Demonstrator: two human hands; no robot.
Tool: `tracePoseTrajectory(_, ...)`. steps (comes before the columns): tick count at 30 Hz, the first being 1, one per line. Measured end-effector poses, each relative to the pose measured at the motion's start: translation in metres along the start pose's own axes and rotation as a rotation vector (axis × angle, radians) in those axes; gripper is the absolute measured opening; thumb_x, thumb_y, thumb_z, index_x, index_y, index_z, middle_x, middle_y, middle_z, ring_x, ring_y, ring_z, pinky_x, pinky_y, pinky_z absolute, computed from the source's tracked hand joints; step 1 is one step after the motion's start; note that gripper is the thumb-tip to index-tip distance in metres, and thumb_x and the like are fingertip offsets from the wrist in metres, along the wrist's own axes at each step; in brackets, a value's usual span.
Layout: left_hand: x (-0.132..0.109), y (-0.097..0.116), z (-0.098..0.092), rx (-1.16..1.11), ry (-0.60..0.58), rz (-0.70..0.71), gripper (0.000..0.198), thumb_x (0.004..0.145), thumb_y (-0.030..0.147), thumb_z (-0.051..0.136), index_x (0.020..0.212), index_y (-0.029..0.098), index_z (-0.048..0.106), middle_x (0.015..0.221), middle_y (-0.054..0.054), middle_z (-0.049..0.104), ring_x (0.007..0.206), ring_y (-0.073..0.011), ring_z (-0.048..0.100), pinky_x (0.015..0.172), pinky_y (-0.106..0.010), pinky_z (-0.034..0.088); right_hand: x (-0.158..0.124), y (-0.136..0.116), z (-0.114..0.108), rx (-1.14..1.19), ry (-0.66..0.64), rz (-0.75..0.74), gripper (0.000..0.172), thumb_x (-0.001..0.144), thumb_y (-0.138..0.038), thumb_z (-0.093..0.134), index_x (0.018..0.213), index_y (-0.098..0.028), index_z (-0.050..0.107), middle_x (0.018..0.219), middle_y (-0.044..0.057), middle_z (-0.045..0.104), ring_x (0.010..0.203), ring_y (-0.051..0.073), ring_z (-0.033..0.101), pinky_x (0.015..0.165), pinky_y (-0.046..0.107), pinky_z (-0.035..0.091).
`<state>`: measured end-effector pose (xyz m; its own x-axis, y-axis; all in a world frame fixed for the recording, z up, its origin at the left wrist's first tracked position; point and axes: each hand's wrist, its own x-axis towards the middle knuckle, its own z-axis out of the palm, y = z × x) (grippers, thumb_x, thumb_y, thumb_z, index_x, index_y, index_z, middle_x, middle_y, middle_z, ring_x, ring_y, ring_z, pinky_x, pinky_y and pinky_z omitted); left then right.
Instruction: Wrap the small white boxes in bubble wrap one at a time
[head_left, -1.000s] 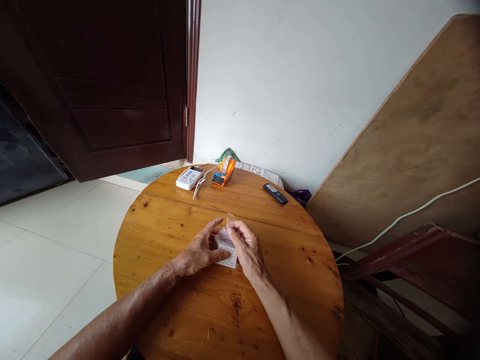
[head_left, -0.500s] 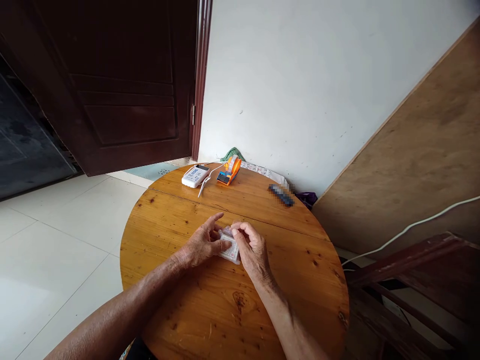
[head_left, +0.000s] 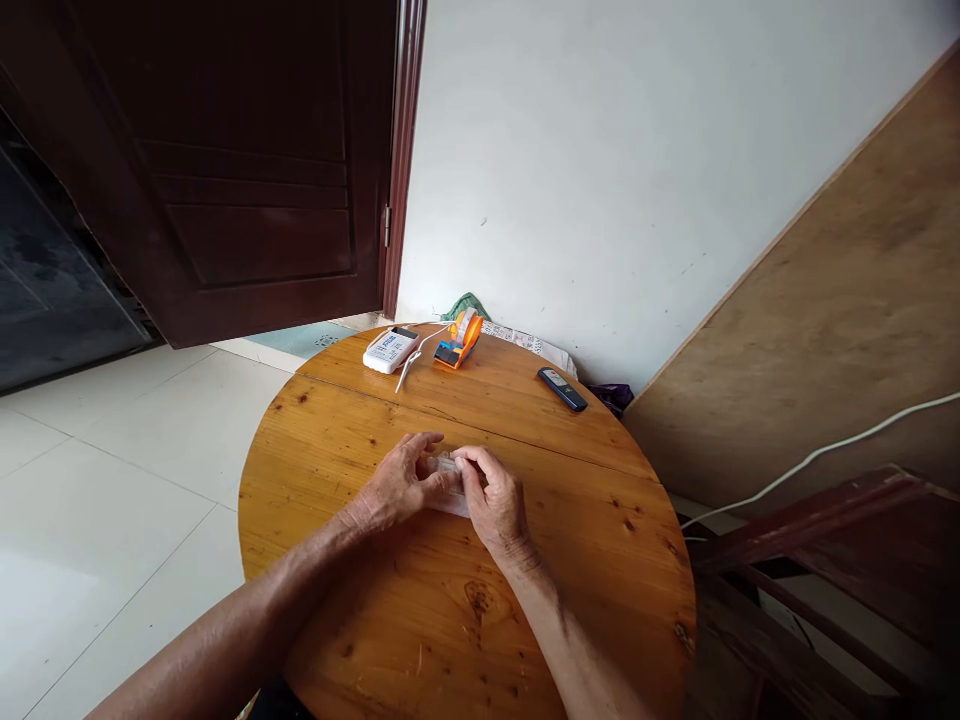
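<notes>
Over the middle of the round wooden table [head_left: 570,560] I hold a small flat packet in clear plastic wrap [head_left: 450,503]; what is inside is mostly hidden. My left hand [head_left: 401,480] grips the packet from the left, its thumb across the near face and its index finger stretched out above. On the right, my right hand [head_left: 493,500] pinches the upper edge of the wrap between thumb and fingers. Both hands hide much of the packet.
Toward the back of the table lie a white device [head_left: 390,350] with a white cable [head_left: 409,370], an orange tape dispenser [head_left: 463,340] and a black remote-like device [head_left: 562,388]. Behind are a wall and a dark red door [head_left: 262,200]. Dark wooden furniture [head_left: 825,530] stands at right.
The packet has tilted, so its printed face, visible before, is now mostly out of sight. My left fingers have drawn in a little, and the right hand has shifted slightly left.
</notes>
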<state>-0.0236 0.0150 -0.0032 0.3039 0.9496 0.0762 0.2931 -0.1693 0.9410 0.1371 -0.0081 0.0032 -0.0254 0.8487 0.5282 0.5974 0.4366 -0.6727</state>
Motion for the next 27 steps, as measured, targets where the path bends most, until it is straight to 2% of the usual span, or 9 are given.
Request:
tracePoseTrajectory(3, -0.005, 0.0, -0.006, -0.077, -0.123, 0.025, 0.065, 0.07, 0.028, 0.072, 0.129, 0.015, 0.048, 0.084, 0.0, 0.059, 0.07, -0.0134, 0.053, 0.063, -0.024, 0.044, 0.0, 0.002, 0.0, -0.027, 0.029, -0.003, 0.02, 0.094, -0.025, 0.046, 0.088, -0.023, 0.066, 0.084, 0.004, 0.071, 0.079, 0.019, 0.065, 0.077, 0.028, 0.048)
tracePoseTrajectory(5, -0.008, 0.003, -0.008, -0.04, -0.147, 0.048, 0.06, 0.068, 0.021, 0.071, 0.125, 0.017, 0.05, 0.083, 0.001, 0.059, 0.07, -0.0129, 0.054, 0.064, -0.024, 0.044, 0.0, 0.003, 0.0, -0.034, 0.055, 0.014, 0.02, 0.094, -0.026, 0.047, 0.088, -0.023, 0.066, 0.084, 0.004, 0.071, 0.078, 0.018, 0.065, 0.077, 0.028, 0.049)
tracePoseTrajectory(10, -0.007, 0.009, -0.003, 0.042, -0.094, 0.073, 0.042, 0.072, 0.022, 0.07, 0.112, 0.02, 0.06, 0.087, 0.0, 0.063, 0.076, -0.0146, 0.058, 0.068, -0.024, 0.046, 0.001, 0.005, -0.002, -0.016, 0.053, 0.017, 0.019, 0.093, -0.025, 0.049, 0.09, -0.024, 0.067, 0.087, 0.004, 0.073, 0.082, 0.019, 0.067, 0.079, 0.029, 0.05)
tracePoseTrajectory(15, -0.004, 0.008, 0.0, 0.065, -0.06, 0.071, 0.04, 0.071, 0.024, 0.071, 0.11, 0.02, 0.062, 0.088, 0.0, 0.065, 0.079, -0.0158, 0.059, 0.07, -0.025, 0.047, 0.0, 0.004, -0.008, 0.008, -0.018, 0.006, 0.018, 0.091, -0.022, 0.048, 0.089, -0.024, 0.067, 0.088, 0.004, 0.073, 0.083, 0.019, 0.067, 0.079, 0.029, 0.051)
tracePoseTrajectory(20, -0.005, 0.006, -0.001, 0.054, -0.079, 0.119, 0.038, 0.073, 0.025, 0.07, 0.11, 0.019, 0.061, 0.092, -0.002, 0.065, 0.082, -0.0166, 0.059, 0.073, -0.026, 0.048, 0.001, 0.003, -0.025, 0.027, -0.157, -0.112, 0.021, 0.088, -0.018, 0.049, 0.088, -0.022, 0.07, 0.102, 0.007, 0.072, 0.096, 0.019, 0.068, 0.088, 0.031, 0.052)
tracePoseTrajectory(23, -0.005, 0.005, -0.002, 0.035, -0.085, 0.122, 0.037, 0.076, 0.03, 0.07, 0.11, 0.019, 0.062, 0.091, -0.002, 0.065, 0.082, -0.0167, 0.059, 0.073, -0.026, 0.048, 0.002, 0.001, -0.035, -0.091, -0.23, -0.197, 0.02, 0.087, -0.018, 0.054, 0.095, -0.022, 0.072, 0.111, 0.008, 0.071, 0.101, 0.021, 0.067, 0.091, 0.035, 0.052)
tracePoseTrajectory(27, -0.004, 0.002, -0.001, 0.009, -0.075, 0.102, 0.038, 0.076, 0.029, 0.071, 0.111, 0.019, 0.061, 0.092, -0.002, 0.066, 0.082, -0.0162, 0.059, 0.073, -0.026, 0.049, 0.003, -0.002, -0.043, -0.277, -0.229, -0.322, 0.02, 0.082, -0.018, 0.062, 0.096, -0.025, 0.075, 0.118, 0.008, 0.069, 0.102, 0.025, 0.064, 0.091, 0.042, 0.05)
